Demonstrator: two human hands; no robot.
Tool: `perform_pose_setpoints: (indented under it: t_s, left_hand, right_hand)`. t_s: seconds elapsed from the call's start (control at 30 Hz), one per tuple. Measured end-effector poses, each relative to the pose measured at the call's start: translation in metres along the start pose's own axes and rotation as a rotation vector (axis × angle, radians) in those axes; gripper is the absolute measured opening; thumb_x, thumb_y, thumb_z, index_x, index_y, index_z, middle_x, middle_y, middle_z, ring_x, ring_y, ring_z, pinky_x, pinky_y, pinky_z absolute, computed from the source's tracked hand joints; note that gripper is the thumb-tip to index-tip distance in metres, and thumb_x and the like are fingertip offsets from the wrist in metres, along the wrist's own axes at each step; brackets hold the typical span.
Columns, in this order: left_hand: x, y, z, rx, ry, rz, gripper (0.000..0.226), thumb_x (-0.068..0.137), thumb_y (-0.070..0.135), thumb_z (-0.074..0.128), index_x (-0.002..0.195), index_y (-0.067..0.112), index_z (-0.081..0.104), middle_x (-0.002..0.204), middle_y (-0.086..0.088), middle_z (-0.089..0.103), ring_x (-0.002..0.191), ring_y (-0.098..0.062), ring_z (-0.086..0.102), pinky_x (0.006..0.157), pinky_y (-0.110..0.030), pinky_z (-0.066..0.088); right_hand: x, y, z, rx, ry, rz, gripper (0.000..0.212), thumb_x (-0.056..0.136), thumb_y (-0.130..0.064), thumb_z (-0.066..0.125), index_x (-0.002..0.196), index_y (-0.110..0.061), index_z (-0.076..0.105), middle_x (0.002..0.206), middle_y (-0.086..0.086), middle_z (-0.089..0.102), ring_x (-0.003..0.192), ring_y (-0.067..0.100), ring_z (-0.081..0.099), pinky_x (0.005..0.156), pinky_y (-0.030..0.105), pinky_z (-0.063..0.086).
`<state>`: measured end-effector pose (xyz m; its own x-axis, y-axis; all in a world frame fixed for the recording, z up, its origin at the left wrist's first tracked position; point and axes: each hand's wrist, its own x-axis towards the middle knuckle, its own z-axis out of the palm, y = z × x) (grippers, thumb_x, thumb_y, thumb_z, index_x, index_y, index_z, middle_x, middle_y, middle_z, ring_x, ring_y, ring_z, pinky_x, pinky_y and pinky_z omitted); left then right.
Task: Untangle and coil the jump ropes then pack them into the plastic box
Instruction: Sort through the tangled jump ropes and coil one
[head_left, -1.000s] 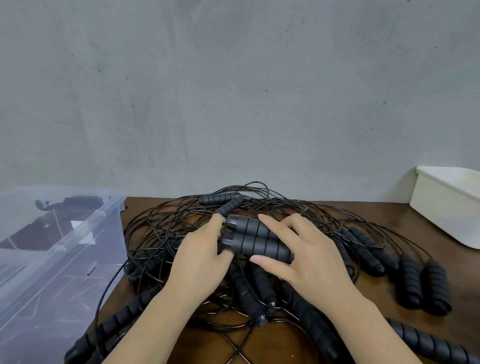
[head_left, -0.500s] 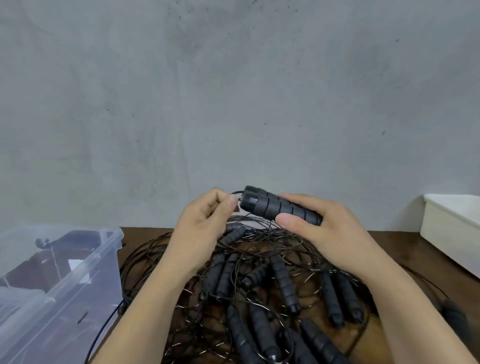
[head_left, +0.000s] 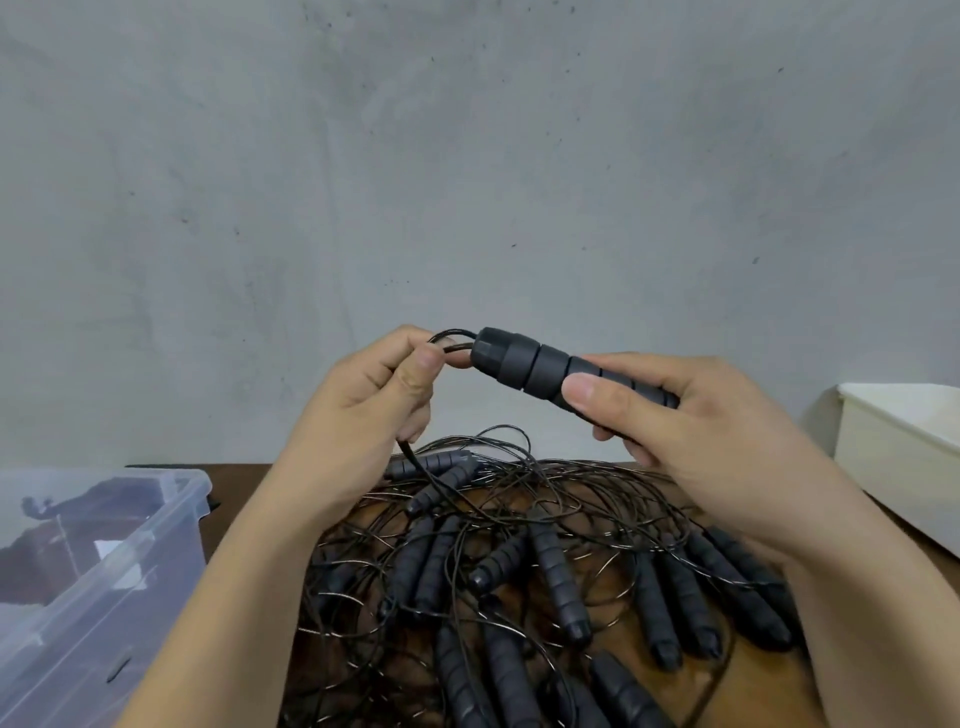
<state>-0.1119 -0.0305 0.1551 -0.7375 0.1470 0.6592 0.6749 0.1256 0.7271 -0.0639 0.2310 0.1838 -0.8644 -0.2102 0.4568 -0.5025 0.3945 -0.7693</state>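
Left hand (head_left: 358, 415): the fingers (head_left: 422, 366) are curled, thumb against forefinger, and pinch a thin black cord (head_left: 451, 335) just beside the point where it leaves its handle. Right hand (head_left: 691, 431): the fingers (head_left: 589, 391) are wrapped round the rear half of a black ribbed foam handle (head_left: 524, 364), with the thumb laid across the front. Both hands are raised above the table.

The handle's long axis runs almost level. Its capped end points toward the left hand and its butt end slopes down into the right palm. Two strands appear to leave the cap; whether a second handle sits behind the first cannot be told. From the pinch the cord drops into the tangled heap of black jump ropes (head_left: 519, 561), which lies directly beneath both hands on the brown wooden table (head_left: 758, 686). Its path inside the heap cannot be traced.

The coming move is judged to be drawing this rope free. The pull should therefore run away from the heap, upward in front of the grey concrete wall (head_left: 467, 182). The clear plastic box (head_left: 171, 486) stands at the left, nearer the left hand and well apart from the handle. A white plastic tub (head_left: 893, 452) stands at the right. These two bound sideways travel. Neighbouring loops are likely to lift with the cord.
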Motion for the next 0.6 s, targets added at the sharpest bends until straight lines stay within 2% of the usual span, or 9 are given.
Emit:
perform_pose_setpoints:
  t_s: [0.1,0.2,0.27,0.33,0.4,0.43,0.47,0.5,0.6]
  left_hand:
    - [-0.006,0.002,-0.008,0.022,0.007,-0.043,0.030,0.108,0.035,0.050,0.112,0.022,0.077,0.070,0.001,0.040,0.062,-0.021,0.044,0.067,-0.030,0.045]
    - [-0.009,0.003,-0.004,0.051,0.053,-0.021,0.031,0.108,0.039,0.045,0.091,0.040,0.071,0.062,0.001,0.041,0.054,-0.019,0.041,0.055,-0.027,0.042]
    - [-0.010,-0.001,0.005,0.202,0.093,-0.030,0.033,0.109,0.046,0.040,0.083,0.044,0.060,0.060,0.006,0.043,0.053,-0.014,0.042,0.050,-0.023,0.037]
    - [-0.012,-0.016,0.014,0.408,0.053,-0.100,0.034,0.114,0.037,0.037,0.087,0.034,0.057,0.064,0.003,0.054,0.059,-0.015,0.051,0.053,-0.021,0.044]
    - [-0.016,-0.025,0.025,0.439,-0.041,-0.216,0.028,0.106,0.027,0.042,0.090,0.017,0.061,0.080,-0.014,0.065,0.075,-0.036,0.061,0.071,-0.044,0.060]
    - [-0.018,-0.025,0.031,0.399,-0.064,-0.245,0.026,0.102,0.029,0.043,0.091,0.014,0.062,0.084,-0.020,0.064,0.081,-0.041,0.062,0.075,-0.057,0.058]
    - [-0.020,-0.024,0.038,0.375,-0.080,-0.261,0.027,0.102,0.031,0.043,0.091,0.014,0.061,0.085,-0.021,0.063,0.082,-0.042,0.062,0.074,-0.063,0.055]
    - [-0.021,-0.020,0.044,0.375,-0.097,-0.283,0.029,0.105,0.033,0.042,0.090,0.016,0.061,0.083,-0.019,0.063,0.080,-0.040,0.062,0.072,-0.063,0.053]
    - [-0.026,-0.009,0.060,0.452,-0.132,-0.249,0.029,0.111,0.035,0.038,0.091,0.024,0.057,0.081,-0.005,0.067,0.070,-0.017,0.061,0.073,-0.052,0.054]
  right_hand:
    - [-0.002,0.001,-0.002,0.028,-0.030,0.038,0.032,0.084,-0.068,0.063,0.097,-0.045,0.082,0.063,-0.013,0.058,0.053,0.005,0.043,0.051,0.014,0.033]
    - [-0.004,-0.002,0.005,0.167,-0.169,0.077,0.036,0.087,-0.061,0.064,0.093,-0.031,0.083,0.070,-0.005,0.064,0.060,0.016,0.044,0.053,0.018,0.032]
    - [-0.003,-0.002,0.012,0.199,-0.203,0.070,0.042,0.089,-0.063,0.067,0.095,-0.024,0.082,0.079,0.004,0.068,0.065,0.021,0.046,0.054,0.018,0.034]
    - [-0.002,-0.001,0.018,0.200,-0.230,0.049,0.046,0.092,-0.067,0.070,0.094,-0.022,0.081,0.081,0.005,0.068,0.066,0.021,0.046,0.053,0.019,0.035]
    - [-0.003,-0.002,0.025,0.182,-0.261,0.029,0.042,0.095,-0.065,0.070,0.096,-0.025,0.081,0.078,0.000,0.066,0.065,0.018,0.047,0.055,0.020,0.036]
    - [-0.004,-0.003,0.028,0.172,-0.256,0.021,0.036,0.096,-0.062,0.069,0.093,-0.028,0.081,0.074,-0.003,0.064,0.064,0.016,0.047,0.057,0.020,0.037]
    - [-0.005,-0.003,0.030,0.175,-0.234,0.023,0.032,0.095,-0.059,0.068,0.088,-0.031,0.081,0.071,-0.005,0.062,0.063,0.015,0.046,0.058,0.020,0.037]
    - [-0.003,-0.004,0.032,0.196,-0.208,0.032,0.032,0.093,-0.057,0.067,0.083,-0.030,0.080,0.069,-0.005,0.060,0.062,0.015,0.045,0.058,0.022,0.036]
    - [-0.001,0.000,0.034,0.282,-0.140,0.093,0.043,0.093,-0.060,0.074,0.082,-0.019,0.077,0.067,0.001,0.062,0.059,0.017,0.045,0.058,0.031,0.034]
